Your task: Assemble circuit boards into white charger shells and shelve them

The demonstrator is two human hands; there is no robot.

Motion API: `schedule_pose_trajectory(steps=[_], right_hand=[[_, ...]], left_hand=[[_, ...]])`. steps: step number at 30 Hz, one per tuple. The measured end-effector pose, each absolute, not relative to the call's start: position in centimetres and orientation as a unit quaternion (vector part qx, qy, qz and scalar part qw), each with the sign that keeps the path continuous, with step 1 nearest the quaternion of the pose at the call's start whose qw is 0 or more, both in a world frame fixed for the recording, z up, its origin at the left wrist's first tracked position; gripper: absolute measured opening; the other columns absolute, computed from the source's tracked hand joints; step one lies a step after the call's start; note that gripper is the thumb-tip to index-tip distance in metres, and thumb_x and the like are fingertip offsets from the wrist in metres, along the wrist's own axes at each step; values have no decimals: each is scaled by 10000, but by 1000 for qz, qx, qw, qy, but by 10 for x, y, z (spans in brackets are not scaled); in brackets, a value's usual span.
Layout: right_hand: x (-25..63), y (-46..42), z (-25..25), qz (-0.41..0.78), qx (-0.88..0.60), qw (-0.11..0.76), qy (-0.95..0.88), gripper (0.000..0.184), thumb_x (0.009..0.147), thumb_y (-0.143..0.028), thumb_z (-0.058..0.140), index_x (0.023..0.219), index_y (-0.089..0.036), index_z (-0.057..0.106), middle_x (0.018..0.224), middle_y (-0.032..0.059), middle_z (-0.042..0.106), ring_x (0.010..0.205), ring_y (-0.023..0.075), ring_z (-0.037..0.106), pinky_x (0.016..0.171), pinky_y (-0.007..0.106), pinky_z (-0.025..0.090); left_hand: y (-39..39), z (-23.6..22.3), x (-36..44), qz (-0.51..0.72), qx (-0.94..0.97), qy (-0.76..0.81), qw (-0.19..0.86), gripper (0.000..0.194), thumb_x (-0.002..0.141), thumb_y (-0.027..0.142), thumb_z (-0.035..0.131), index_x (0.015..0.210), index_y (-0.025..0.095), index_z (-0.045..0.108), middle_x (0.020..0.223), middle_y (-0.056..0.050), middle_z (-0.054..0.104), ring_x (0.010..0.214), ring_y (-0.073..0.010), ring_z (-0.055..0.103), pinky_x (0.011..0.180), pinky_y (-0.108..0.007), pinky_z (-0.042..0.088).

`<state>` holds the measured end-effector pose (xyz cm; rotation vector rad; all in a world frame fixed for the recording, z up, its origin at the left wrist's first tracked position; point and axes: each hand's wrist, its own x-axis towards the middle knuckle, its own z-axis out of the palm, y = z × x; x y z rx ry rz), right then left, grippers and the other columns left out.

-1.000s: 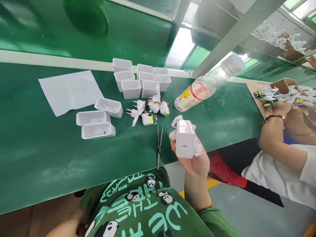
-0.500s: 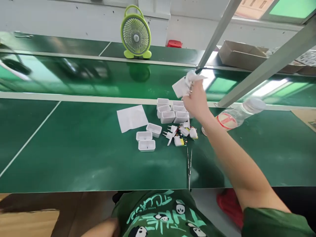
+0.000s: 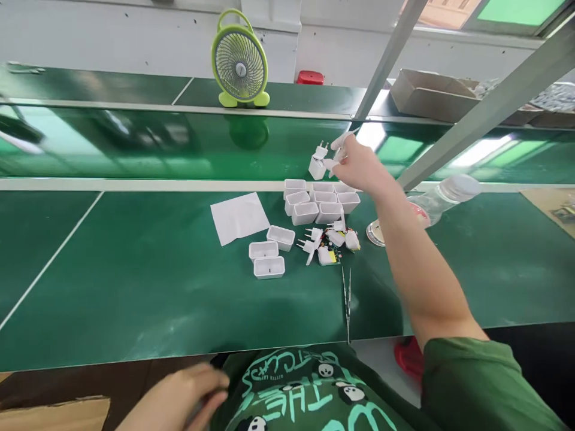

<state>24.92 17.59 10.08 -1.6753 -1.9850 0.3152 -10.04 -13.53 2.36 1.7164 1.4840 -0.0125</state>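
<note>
Head view: your right hand has its white-tipped fingers at the pronged white charger, whether clamped on or just beside it I cannot tell, beyond the clustered open housings, and the charger should handle light, stiff and slick, best held by its flat sides below the prongs.

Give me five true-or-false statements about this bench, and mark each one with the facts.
1. The right hand is at a white charger with two pins. True.
2. The tweezers lie on the sheet of paper. False: they lie on the green bench top, by its near edge.
3. Three white cases sit apart from the larger group of cases. True.
4. The left hand is on the bottle. False: it is low, beside the green shirt.
5. A green fan stands beyond the bench top. True.
</note>
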Motion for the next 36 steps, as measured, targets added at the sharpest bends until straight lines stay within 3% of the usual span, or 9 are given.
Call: schedule_pose_trajectory(steps=[2, 5, 7, 11, 16, 22, 28, 32, 36], right_hand=[[266, 135, 116, 111, -615, 213, -751, 298, 749, -137, 585, 1039, -203, 604, 885, 87, 666, 790, 255, 591, 690, 411, 489], [290, 90, 112, 117, -650, 117, -742, 176, 708, -149, 610, 864, -229, 633, 791, 54, 669, 697, 240, 585, 602, 374, 449], [298, 77, 92, 132, -669, 90, -725, 190, 700, -184, 639, 884, -227, 642, 828, 52, 693, 730, 246, 610, 612, 365, 453], [292, 81, 49, 179, -660, 165, -710, 254, 726, -305, 693, 954, -210, 635, 896, 57, 713, 785, 227, 634, 668, 345, 475], [282, 87, 40, 186, -658, 178, -708, 141, 700, -244, 671, 818, -202, 606, 847, 43, 694, 727, 200, 601, 641, 321, 441], [299, 66, 66, 120, -655, 196, -720, 333, 789, -382, 703, 615, -222, 468, 626, 7, 574, 577, 150, 455, 563, 309, 342], [287, 34, 72, 37, -645, 167, -745, 426, 851, -387, 651, 613, -228, 335, 645, 5, 529, 578, 139, 400, 546, 295, 295], [269, 8, 75, 88, -615, 100, -777, 409, 824, -409, 715, 661, -219, 393, 691, -10, 557, 595, 132, 446, 539, 273, 301], [276, -7, 82, 208, -556, 104, -798, 429, 787, -541, 775, 723, -211, 509, 690, -25, 552, 601, 130, 462, 549, 274, 364]], left_hand=[[-111, 34, -81, 148, 720, 605, 306, 258, 928, 443, 556, 1034, 304, 747, 967, -31, 753, 841, -200, 717, 747, -264, 580], [-80, 30, -41, 271, 731, 617, 111, 306, 966, 389, 560, 1218, 244, 655, 771, -3, 640, 656, -142, 614, 581, -225, 492], [-66, 19, -18, 280, 752, 595, 49, 310, 966, 365, 581, 1228, 208, 635, 687, 31, 554, 548, -112, 523, 518, -217, 425], [-56, 2, 2, 315, 760, 569, -15, 222, 925, 326, 657, 1090, 179, 639, 716, 20, 553, 600, -117, 534, 550, -223, 417], [-57, 0, 2, 327, 761, 558, 40, 210, 884, 346, 706, 892, 194, 562, 756, 15, 522, 671, -131, 538, 584, -234, 446], [-61, -2, 3, 345, 734, 575, 105, 463, 821, 366, 770, 1176, 211, 516, 1108, -77, 499, 965, -202, 593, 711, -299, 578], [-62, -8, 4, 326, 725, 591, 137, 537, 832, 405, 749, 1252, 219, 472, 1193, -102, 472, 986, -221, 607, 746, -354, 611], [-62, -11, 4, 315, 716, 600, 166, 464, 869, 355, 708, 1236, 212, 464, 1273, -123, 497, 1139, -255, 587, 847, -373, 603], [-62, -10, 3, 323, 692, 613, 203, 508, 879, 336, 698, 1298, 225, 433, 1273, -106, 559, 1055, -225, 627, 866, -375, 590]])
